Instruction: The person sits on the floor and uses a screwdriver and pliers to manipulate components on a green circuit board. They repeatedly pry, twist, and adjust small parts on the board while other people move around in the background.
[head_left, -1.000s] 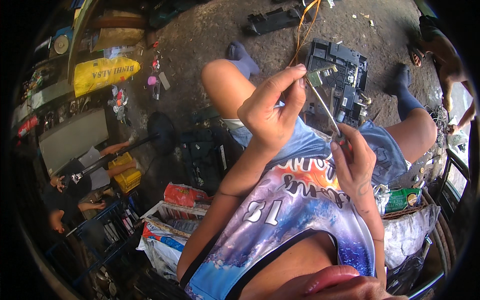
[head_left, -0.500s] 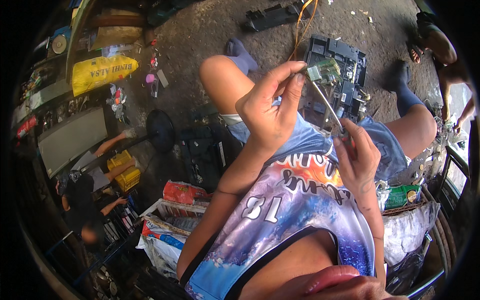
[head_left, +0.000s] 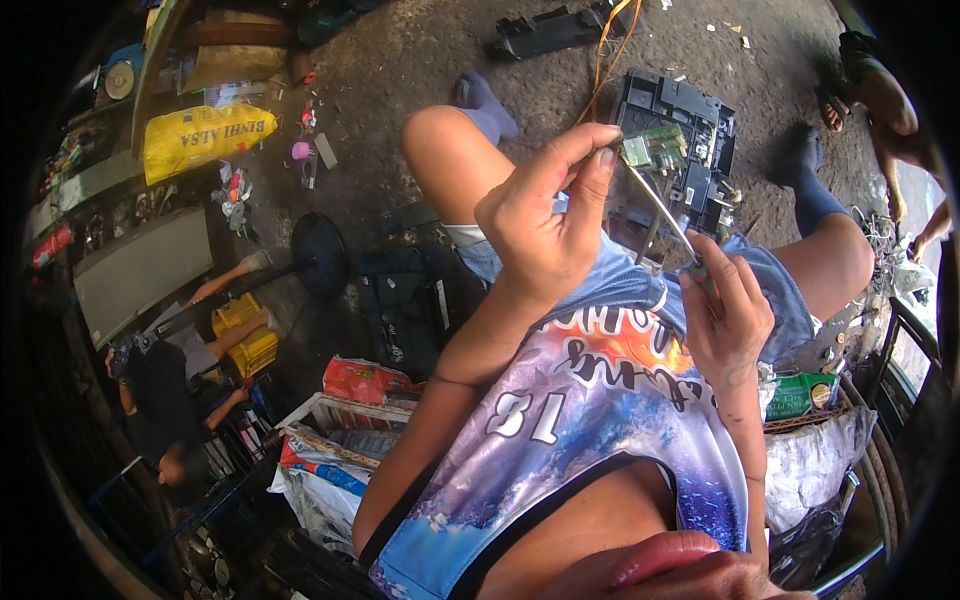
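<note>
Between the thumb and forefinger of my left hand [head_left: 550,215] is pinched the corner of a small green circuit board [head_left: 660,150]. My right hand [head_left: 728,312] is closed round the handle of a screwdriver [head_left: 662,210]. Its long metal shaft slants up and left, with the tip at the board's edge beside my left fingertips. Whether the tip touches the board I cannot tell. Beyond the board, a black plastic housing [head_left: 712,118] with small parts on it lies on the ground between my feet.
An orange cord [head_left: 598,62] runs past another black plastic part [head_left: 548,36]. To the left are a yellow sack [head_left: 205,142], a round black base [head_left: 320,258] and a person in black [head_left: 165,400] by a yellow crate [head_left: 248,338]. Another person's leg [head_left: 888,100] is at the right.
My right hand has shifted slightly right and up with the screwdriver. My left hand and the circuit board have moved slightly right. The person at the left has moved an arm.
</note>
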